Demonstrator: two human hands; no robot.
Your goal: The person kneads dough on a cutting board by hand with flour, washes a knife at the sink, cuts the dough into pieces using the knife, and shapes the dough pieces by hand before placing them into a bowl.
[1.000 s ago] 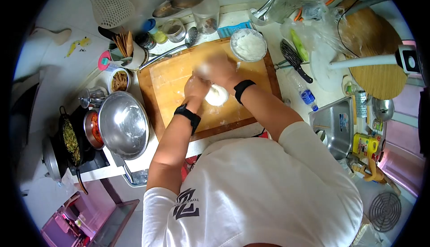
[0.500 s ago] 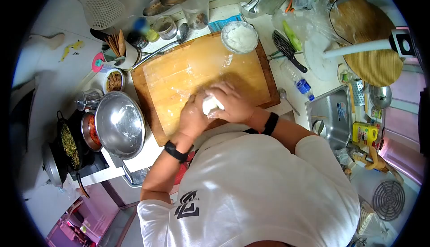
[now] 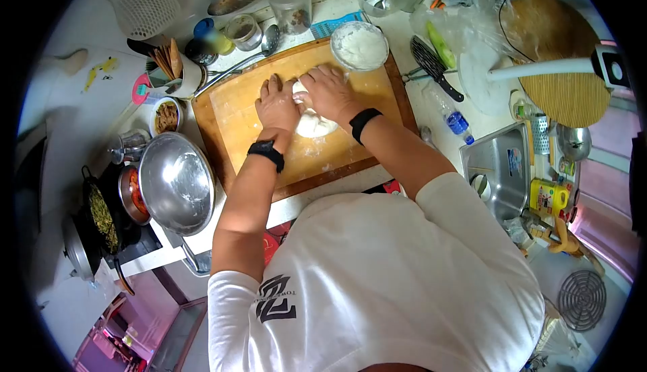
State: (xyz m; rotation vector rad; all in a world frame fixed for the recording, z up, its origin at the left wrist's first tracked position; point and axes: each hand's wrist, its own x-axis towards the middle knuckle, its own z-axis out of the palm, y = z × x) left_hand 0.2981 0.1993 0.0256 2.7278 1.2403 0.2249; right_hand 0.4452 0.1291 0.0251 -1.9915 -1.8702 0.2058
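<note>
A lump of white dough (image 3: 315, 125) lies on the wooden board (image 3: 236, 129), bulging out between and below my hands. My left hand (image 3: 279, 106) presses at its left side, fingers spread and pointing away from me. Across the dough's upper right, my right hand (image 3: 327, 94) leans down with its palm, fingers stretched forward. Some of the dough is hidden under both palms. Flour marks the board around it. A bowl of white flour (image 3: 360, 46) stands on the board's far right corner, beyond my right hand.
Left of the board stand a large steel bowl (image 3: 176, 183), a small bowl of brown food (image 3: 166, 116) and a wok (image 3: 102, 217). To the right are a black knife (image 3: 435, 69), a bottle (image 3: 457, 125) and the sink (image 3: 502, 176). A ladle (image 3: 269, 38) rests along the far-left edge.
Both hands have moved forward, from the board's near edge toward its middle. The dough, cupped between them before, is now pressed onto the board and the fingers have stretched out.
</note>
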